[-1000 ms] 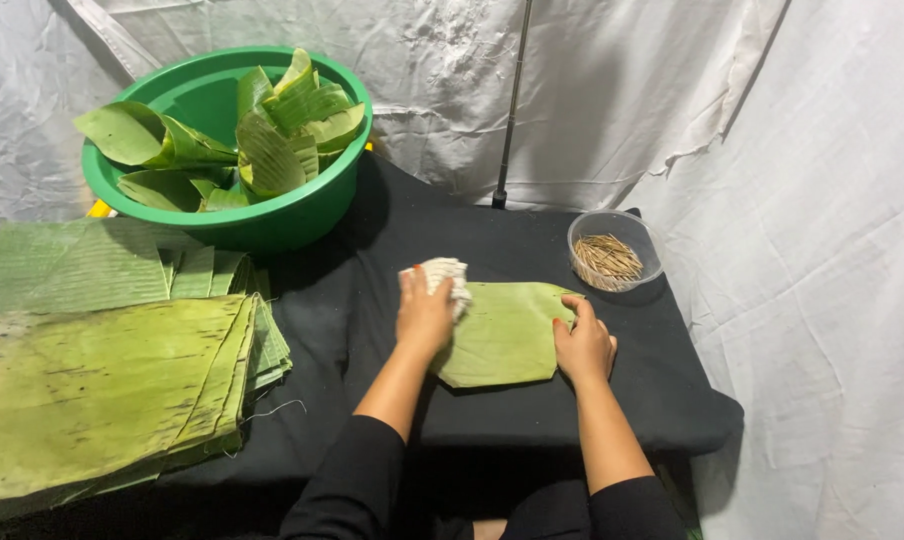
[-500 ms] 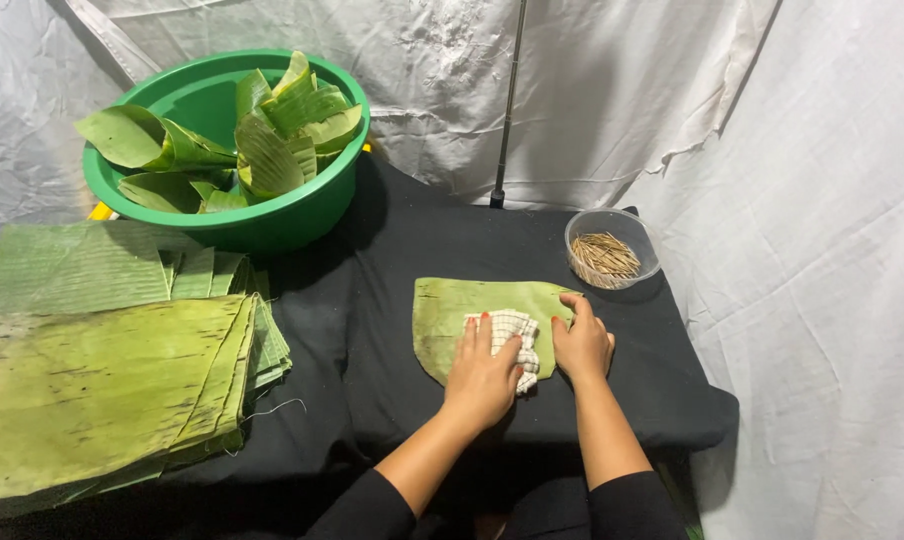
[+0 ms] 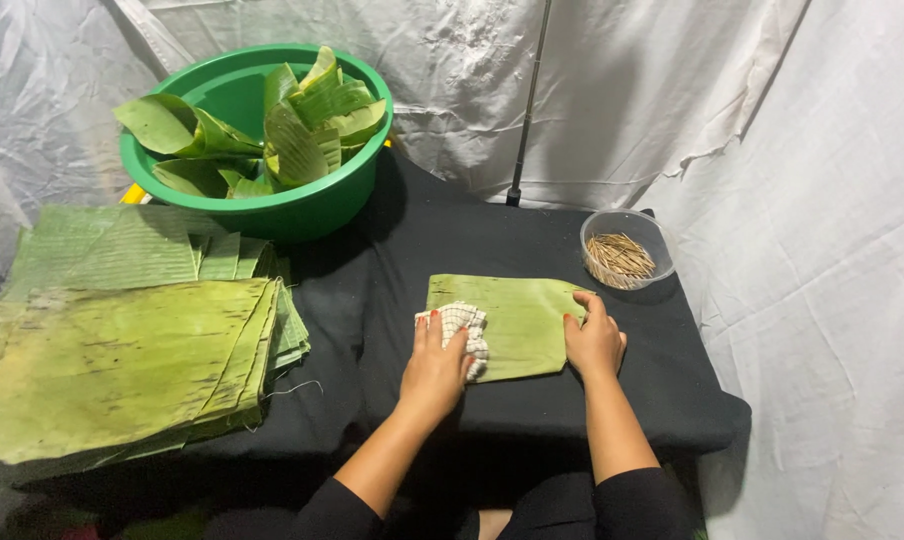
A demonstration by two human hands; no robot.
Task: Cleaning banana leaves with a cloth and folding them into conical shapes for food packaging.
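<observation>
A piece of banana leaf [image 3: 517,320] lies flat on the black-draped tabletop [image 3: 402,260], a little right of the middle and close to the near edge. The person's left hand [image 3: 434,370] presses down on a small checked cloth [image 3: 462,325] bunched under the fingers, at the leaf's left edge, so the cloth sits partly on the leaf and partly on the black cover; the fingers curl over the cloth and grip it. The right hand [image 3: 594,342] rests on the leaf's right end with its fingers spread and flat, pinning that corner to the tabletop without holding anything. Both forearms come up from the bottom of the view in dark sleeves. Just beyond the right hand, near the far right corner of the tabletop, stands a clear round plastic tub [image 3: 627,250] with a heap of thin wooden picks in it. At the far left corner sits a green basin [image 3: 252,205] holding folded and rolled leaf pieces that stick up above its rim. To the left, a stack of large flat banana leaves [image 3: 122,360] overhangs the tabletop edge, with more leaves layered under and behind it. Crumpled white sheeting [image 3: 772,150] hangs behind and to the right, and a thin dark pole [image 3: 528,110] stands against it.
</observation>
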